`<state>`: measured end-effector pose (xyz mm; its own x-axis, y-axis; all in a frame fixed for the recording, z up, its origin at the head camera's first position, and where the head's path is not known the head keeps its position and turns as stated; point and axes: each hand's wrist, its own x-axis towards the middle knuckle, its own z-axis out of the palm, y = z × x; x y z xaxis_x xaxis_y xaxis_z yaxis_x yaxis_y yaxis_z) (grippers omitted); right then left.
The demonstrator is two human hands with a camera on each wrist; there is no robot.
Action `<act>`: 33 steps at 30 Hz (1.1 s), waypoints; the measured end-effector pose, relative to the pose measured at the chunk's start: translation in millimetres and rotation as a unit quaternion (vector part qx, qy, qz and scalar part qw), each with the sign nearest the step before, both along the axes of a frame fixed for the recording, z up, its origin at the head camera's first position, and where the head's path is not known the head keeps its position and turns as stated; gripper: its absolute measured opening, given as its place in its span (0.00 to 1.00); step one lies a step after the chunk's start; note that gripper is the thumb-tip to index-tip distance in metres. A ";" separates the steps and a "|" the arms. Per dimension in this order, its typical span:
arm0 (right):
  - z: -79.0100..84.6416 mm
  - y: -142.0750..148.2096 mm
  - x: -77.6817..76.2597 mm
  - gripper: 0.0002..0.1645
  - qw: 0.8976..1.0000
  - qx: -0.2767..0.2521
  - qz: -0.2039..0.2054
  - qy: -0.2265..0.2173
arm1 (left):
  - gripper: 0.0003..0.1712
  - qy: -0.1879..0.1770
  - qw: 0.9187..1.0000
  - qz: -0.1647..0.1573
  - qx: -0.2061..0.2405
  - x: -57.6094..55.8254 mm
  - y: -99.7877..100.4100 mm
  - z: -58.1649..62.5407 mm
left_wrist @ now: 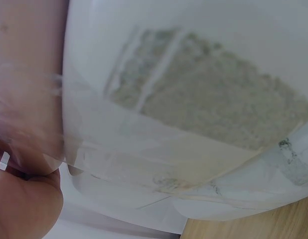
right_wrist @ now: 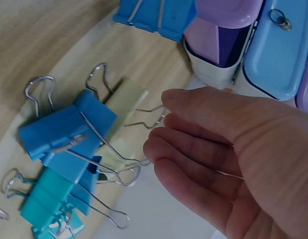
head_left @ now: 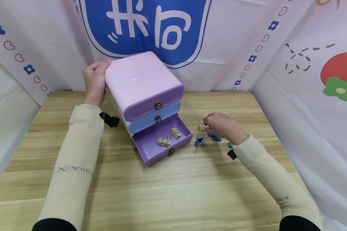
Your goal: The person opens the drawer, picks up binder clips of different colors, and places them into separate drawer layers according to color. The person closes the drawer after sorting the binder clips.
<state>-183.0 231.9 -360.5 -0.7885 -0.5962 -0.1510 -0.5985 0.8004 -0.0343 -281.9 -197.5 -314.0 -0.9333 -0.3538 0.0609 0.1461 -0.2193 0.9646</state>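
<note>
A small three-tier drawer box (head_left: 144, 80), pink on top with purple and blue drawer fronts, stands on the table. Its bottom purple drawer (head_left: 144, 147) is pulled out and holds two gold binder clips (head_left: 164, 142). At the box's back left edge, my left hand (head_left: 94, 80) grips the side; in the left wrist view its fingers (left_wrist: 24, 204) lie against the pale wall. Right of the drawer, my right hand (head_left: 224, 125) pinches the wire handle of a pale yellow binder clip (right_wrist: 126, 104) between thumb and fingers. Blue binder clips (right_wrist: 69, 129) and a teal one (right_wrist: 47, 196) lie beside it.
A blue binder clip (head_left: 199, 141) lies close to the open drawer's right corner. The wooden table (head_left: 150, 199) meets a printed cloth backdrop (head_left: 219, 64) behind the box, and white cloth (head_left: 321, 134) hangs on the right.
</note>
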 end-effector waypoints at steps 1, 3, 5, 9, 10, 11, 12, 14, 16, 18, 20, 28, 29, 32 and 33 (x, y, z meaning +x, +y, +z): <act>-1.0 -0.5 -0.3 0.06 1.000 0.003 -0.001 -0.001 | 0.11 0.000 1.000 -0.001 0.001 -0.1 -0.2 -0.1; -2.8 -1.6 -0.3 0.07 1.000 0.010 -0.005 -0.002 | 0.11 -0.002 1.000 -0.002 0.001 -0.3 -0.5 -0.1; -5.0 -2.6 -0.1 0.07 1.000 0.013 -0.006 0.002 | 0.12 -0.002 1.000 -0.002 -0.001 -0.4 -0.4 -0.3; -10.0 -4.5 -0.7 0.06 1.000 0.015 0.003 0.018 | 0.12 -0.001 1.000 -0.002 -0.003 -0.1 -0.6 -0.2; -11.4 -4.9 -1.2 0.06 1.000 0.014 0.006 0.023 | 0.12 -0.001 1.000 -0.002 -0.003 0.1 -0.7 -0.1; -12.4 -5.3 -1.4 0.06 0.999 0.014 0.009 0.028 | 0.11 0.000 1.000 -0.002 -0.002 0.2 -0.8 0.0; -13.5 -5.7 -1.7 0.06 0.999 0.014 0.009 0.032 | 0.11 0.000 1.000 -0.003 -0.001 0.5 -0.9 0.2; -16.1 -6.0 -2.4 0.05 0.999 0.017 0.007 0.039 | 0.11 0.001 1.000 -0.004 0.000 0.8 -0.8 0.4; -19.3 -5.6 -3.3 0.06 0.999 0.016 0.007 0.048 | 0.11 0.001 1.000 -0.006 0.000 0.9 -0.7 0.4; -22.4 -5.1 -4.3 0.06 0.998 0.015 0.005 0.056 | 0.12 0.001 1.000 -0.007 0.001 0.7 -0.5 0.0; -25.0 -4.6 -5.6 0.07 0.998 0.013 0.005 0.065 | 0.11 0.003 1.000 -0.008 0.001 0.5 -0.6 0.1; -28.5 -5.2 -10.4 0.12 0.996 0.009 0.012 0.082 | 0.11 0.008 1.000 -0.006 0.001 -0.2 -1.3 -1.1; -27.5 -5.6 -10.7 0.12 0.997 0.007 0.010 0.080 | 0.11 0.008 1.000 -0.005 0.001 -0.3 -1.2 -1.1; -24.0 -6.5 -12.3 0.14 0.998 0.005 0.003 0.067 | 0.11 0.009 1.000 -0.003 0.003 -0.8 -0.8 -1.0; -23.0 -6.6 -13.1 0.15 0.998 0.005 0.002 0.064 | 0.11 0.010 1.000 -0.001 0.003 -0.9 -0.6 -0.8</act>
